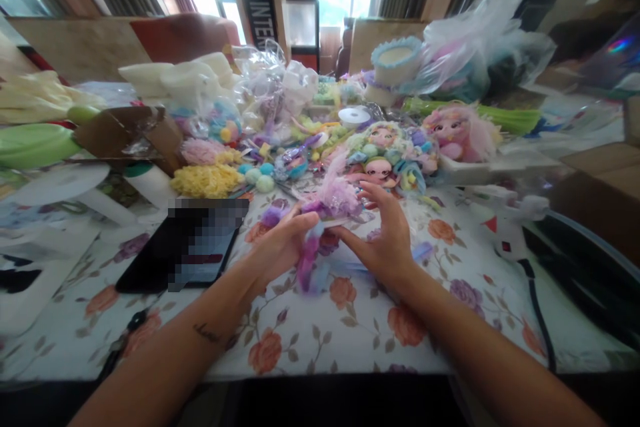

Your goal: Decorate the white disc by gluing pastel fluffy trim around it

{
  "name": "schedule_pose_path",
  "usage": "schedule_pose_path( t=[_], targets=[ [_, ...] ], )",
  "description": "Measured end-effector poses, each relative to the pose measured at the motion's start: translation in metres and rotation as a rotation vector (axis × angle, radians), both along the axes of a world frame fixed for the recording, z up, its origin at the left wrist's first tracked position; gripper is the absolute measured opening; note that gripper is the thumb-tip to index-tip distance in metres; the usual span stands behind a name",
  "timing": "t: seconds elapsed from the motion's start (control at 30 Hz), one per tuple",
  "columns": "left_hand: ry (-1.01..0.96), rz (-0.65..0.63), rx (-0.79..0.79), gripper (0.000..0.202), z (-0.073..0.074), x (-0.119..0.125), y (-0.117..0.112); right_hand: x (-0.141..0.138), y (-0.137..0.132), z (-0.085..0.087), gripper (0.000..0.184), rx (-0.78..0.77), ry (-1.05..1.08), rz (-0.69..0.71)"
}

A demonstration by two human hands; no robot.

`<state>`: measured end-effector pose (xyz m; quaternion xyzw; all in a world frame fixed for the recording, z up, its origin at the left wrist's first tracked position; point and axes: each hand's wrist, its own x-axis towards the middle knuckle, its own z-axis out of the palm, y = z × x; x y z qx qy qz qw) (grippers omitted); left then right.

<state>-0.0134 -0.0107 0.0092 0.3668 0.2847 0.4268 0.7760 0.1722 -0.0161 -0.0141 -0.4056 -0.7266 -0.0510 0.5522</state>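
Observation:
My left hand (283,247) is closed on a fluffy lilac craft piece (340,197), thumb on top. A pink feathery tuft stands up from it, and purple and pale blue fuzzy strands (311,263) hang below that hand. At the piece's right side is my right hand (387,230), thumb and fingers apart in a curve. Whether its thumb tip touches the piece's edge I cannot tell. Just beyond lie a doll face (379,172) with green trim and a doll head (383,137) with pale green curls.
A tablet (185,247) lies left on the flowered tablecloth (270,350). To the right, a white glue gun (507,233) stands with its black cord. Yellow trim (207,180), pompoms (263,180), a pink-haired doll head (457,133), a ribbon spool (354,117) and plastic bags crowd the back.

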Motion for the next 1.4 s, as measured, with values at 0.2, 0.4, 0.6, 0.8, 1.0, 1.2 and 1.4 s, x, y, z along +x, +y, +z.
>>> schedule_pose_path(
  t=[0.2,0.4,0.6,0.8,1.0,1.2,1.4],
  targets=[
    [0.043,0.053,0.048,0.06,0.006,0.004,-0.007,0.0,-0.003,0.002,0.064,0.067,-0.079,0.027],
    [0.031,0.012,0.011,0.051,-0.001,0.002,-0.003,0.003,-0.003,0.005,0.064,0.055,-0.045,-0.014],
    [-0.029,0.019,0.039,0.044,0.0,0.005,-0.001,0.006,-0.002,0.006,0.063,-0.023,0.031,-0.01],
    [-0.13,0.05,0.008,0.048,0.002,0.007,-0.001,0.006,-0.001,0.007,0.06,-0.048,0.073,0.015],
    [-0.136,0.185,-0.022,0.037,0.002,0.004,0.007,0.007,-0.008,0.016,0.059,0.061,-0.009,-0.047],
    [-0.102,0.172,-0.01,0.035,0.002,0.002,0.008,0.0,-0.016,0.014,0.049,0.092,-0.269,0.001],
    [-0.071,0.125,0.041,0.046,0.001,0.004,0.005,0.002,-0.015,0.011,0.048,0.063,-0.291,-0.016]
  ],
)
